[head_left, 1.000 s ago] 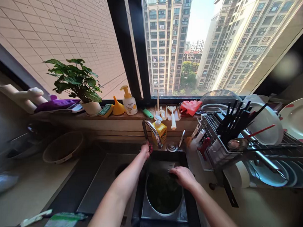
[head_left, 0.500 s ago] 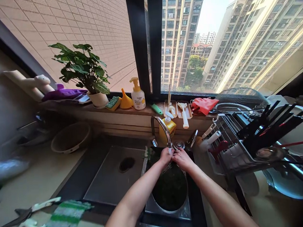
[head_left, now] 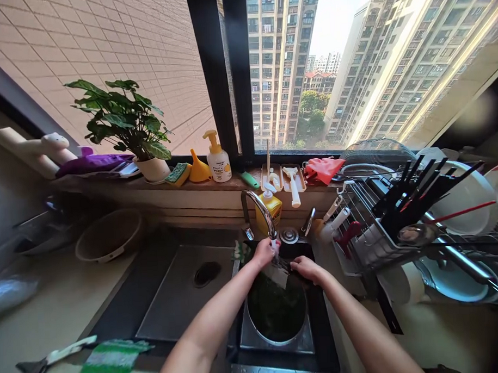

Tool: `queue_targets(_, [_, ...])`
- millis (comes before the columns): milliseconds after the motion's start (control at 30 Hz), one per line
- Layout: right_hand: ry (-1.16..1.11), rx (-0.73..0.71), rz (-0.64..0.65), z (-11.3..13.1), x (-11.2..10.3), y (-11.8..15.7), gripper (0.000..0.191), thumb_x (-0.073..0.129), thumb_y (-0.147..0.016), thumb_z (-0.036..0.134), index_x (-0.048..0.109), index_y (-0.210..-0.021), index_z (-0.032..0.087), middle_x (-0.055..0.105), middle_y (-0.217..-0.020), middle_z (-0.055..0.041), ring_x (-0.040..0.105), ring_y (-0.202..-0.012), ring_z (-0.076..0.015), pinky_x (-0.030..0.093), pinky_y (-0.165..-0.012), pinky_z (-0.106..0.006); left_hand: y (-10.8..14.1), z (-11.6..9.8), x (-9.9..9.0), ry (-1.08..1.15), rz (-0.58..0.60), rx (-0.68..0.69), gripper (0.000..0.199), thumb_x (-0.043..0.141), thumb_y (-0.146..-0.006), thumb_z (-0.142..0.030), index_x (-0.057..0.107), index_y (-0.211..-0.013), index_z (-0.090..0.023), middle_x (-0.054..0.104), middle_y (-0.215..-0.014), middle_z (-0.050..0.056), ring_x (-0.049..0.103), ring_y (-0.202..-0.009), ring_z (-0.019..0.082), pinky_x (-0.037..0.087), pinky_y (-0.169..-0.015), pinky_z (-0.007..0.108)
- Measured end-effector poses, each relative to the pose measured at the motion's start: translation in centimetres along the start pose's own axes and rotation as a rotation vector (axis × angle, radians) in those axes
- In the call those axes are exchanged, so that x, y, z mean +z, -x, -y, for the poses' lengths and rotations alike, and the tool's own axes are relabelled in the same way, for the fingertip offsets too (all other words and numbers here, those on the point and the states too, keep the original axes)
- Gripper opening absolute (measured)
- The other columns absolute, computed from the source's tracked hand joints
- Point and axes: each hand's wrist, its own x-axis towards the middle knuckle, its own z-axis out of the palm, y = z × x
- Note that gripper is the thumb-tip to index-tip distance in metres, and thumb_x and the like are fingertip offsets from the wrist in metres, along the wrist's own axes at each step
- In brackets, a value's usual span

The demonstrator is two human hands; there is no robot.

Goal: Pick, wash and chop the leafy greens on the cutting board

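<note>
Water runs from the curved chrome faucet [head_left: 270,221] over the right-hand sink [head_left: 246,339]. A round metal pot [head_left: 285,340] stands in that sink, full of dark greenish contents that I cannot make out clearly. Just under the spout, my left hand [head_left: 266,253] is closed with its fingertips partly hidden. To its right and a little nearer, my right hand [head_left: 306,268] pinches the edge of a dark, thin, wet thing [head_left: 285,266] stretched between the hands. A pale, shiny patch shows below it, over the pot's far rim.
The left sink basin [head_left: 175,298] has a dark drain. Behind the faucet stands a yellow pump bottle [head_left: 270,210]. A dish rack [head_left: 365,226] with black-handled knives is at the right. Scissors [head_left: 43,365] and a green-striped cloth [head_left: 110,360] lie front left.
My hands, together under the faucet before, have parted; the right hand has moved right and nearer. The view has shifted slightly, and a pale patch now shows between them.
</note>
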Motion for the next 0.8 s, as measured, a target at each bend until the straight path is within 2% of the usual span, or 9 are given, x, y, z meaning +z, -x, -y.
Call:
queue_targets(100, [0.174, -0.006, 0.028, 2.2, -1.1, -1.5, 0.022, 0.053, -0.076, 0.022, 0.06, -0.057, 0.013, 0.051, -0.046, 0.0016, 0.049, -0.049, -0.0106, 0.034, -0.049, -0.021, 1.0, -1.1, -1.8, -0.084, -0.009, 0.061, 0.015, 0.05, -0.073, -0.017, 0.065, -0.077, -0.015, 0.065, -0.077, 0.004, 0.058, -0.074, 0.015, 0.043, -0.069, 0.025])
queue_targets(167, [0.277, -0.027, 0.049, 3.7, -1.4, -2.0, 0.019, 0.055, -0.074, 0.022, 0.062, -0.059, 0.013, 0.054, -0.049, -0.0002, 0.053, -0.054, -0.0127, 0.036, -0.052, -0.022, 1.5, -1.6, -3.6, -0.179, -0.062, 0.13, 0.017, 0.048, -0.077, -0.017, 0.065, -0.083, -0.016, 0.065, -0.086, 0.006, 0.057, -0.085, 0.017, 0.043, -0.078, 0.029])
queue_targets(300, [0.421, -0.069, 0.055, 5.4, -1.1, 0.0, 0.013, 0.056, -0.069, 0.017, 0.065, -0.077, 0.014, 0.064, -0.066, -0.0055, 0.06, -0.066, -0.0182, 0.039, -0.057, -0.024, 1.8, -0.6, -6.3, -0.618, -0.21, 0.327, 0.037, 0.046, -0.081, -0.018, 0.053, -0.116, -0.015, 0.056, -0.118, 0.013, 0.046, -0.114, 0.024, 0.035, -0.097, 0.04])
queue_targets(367, [0.45, -0.06, 0.015, 5.0, -0.8, 2.8, 0.026, 0.056, -0.066, 0.013, 0.064, -0.09, 0.018, 0.067, -0.082, -0.0075, 0.062, -0.078, -0.0211, 0.04, -0.061, -0.025, 1.9, 1.0, -6.3, -0.801, -0.201, 0.316, 0.046, 0.046, -0.079, -0.017, 0.045, -0.125, -0.008, 0.047, -0.131, 0.017, 0.037, -0.125, 0.028, 0.029, -0.102, 0.044])
queue_targets(433, [0.474, -0.047, -0.032, 4.1, -0.6, 6.4, 0.041, 0.056, -0.062, 0.009, 0.061, -0.101, 0.022, 0.067, -0.094, -0.0074, 0.061, -0.087, -0.023, 0.04, -0.065, -0.026, 2.2, 3.0, -5.4, -0.918, -0.169, 0.278, 0.047, 0.042, -0.08, -0.014, 0.043, -0.126, -0.004, 0.043, -0.134, 0.019, 0.033, -0.127, 0.03, 0.026, -0.104, 0.045])
queue_targets(500, [0.525, -0.062, -0.054, 2.8, -0.8, 10.3, 0.05, 0.055, -0.061, 0.008, 0.056, -0.109, 0.024, 0.067, -0.094, -0.0072, 0.061, -0.088, -0.0241, 0.04, -0.066, -0.027, 2.3, 4.9, -4.2, -0.998, -0.194, 0.307, 0.048, 0.035, -0.081, -0.011, 0.042, -0.127, -0.001, 0.039, -0.137, 0.021, 0.03, -0.129, 0.03, 0.023, -0.106, 0.045])
queue_targets(567, [0.553, -0.076, -0.081, 1.3, -1.7, 14.4, 0.049, 0.053, -0.064, 0.01, 0.053, -0.11, 0.024, 0.067, -0.091, -0.0069, 0.062, -0.085, -0.0241, 0.04, -0.065, -0.027, 2.4, 6.1, -3.4, -1.046, -0.204, 0.369, 0.048, 0.031, -0.082, -0.01, 0.041, -0.128, 0.001, 0.036, -0.139, 0.022, 0.025, -0.132, 0.03, 0.02, -0.106, 0.047])
queue_targets(700, [0.318, -0.011, -0.208, -2.3, -4.5, 23.6, 0.037, 0.05, -0.067, 0.014, 0.056, -0.102, 0.024, 0.064, -0.09, -0.0034, 0.059, -0.082, -0.0194, 0.039, -0.065, -0.024, 2.9, 5.8, -2.5, -1.058, -0.246, 0.381, 0.049, 0.033, -0.082, -0.015, 0.04, -0.126, 0.006, 0.029, -0.139, 0.029, 0.015, -0.134, 0.034, 0.022, -0.104, 0.05])
queue_targets(800, [-0.021, 0.117, -0.255, -5.1, -6.6, 30.6, 0.036, 0.053, -0.062, 0.014, 0.056, -0.098, 0.021, 0.062, -0.088, -0.0005, 0.057, -0.074, -0.014, 0.038, -0.058, -0.02, 3.4, 4.6, -1.3, -0.977, -0.215, 0.369, 0.044, 0.032, -0.083, -0.018, 0.05, -0.119, -0.001, 0.033, -0.138, 0.026, 0.015, -0.134, 0.034, 0.015, -0.104, 0.055])
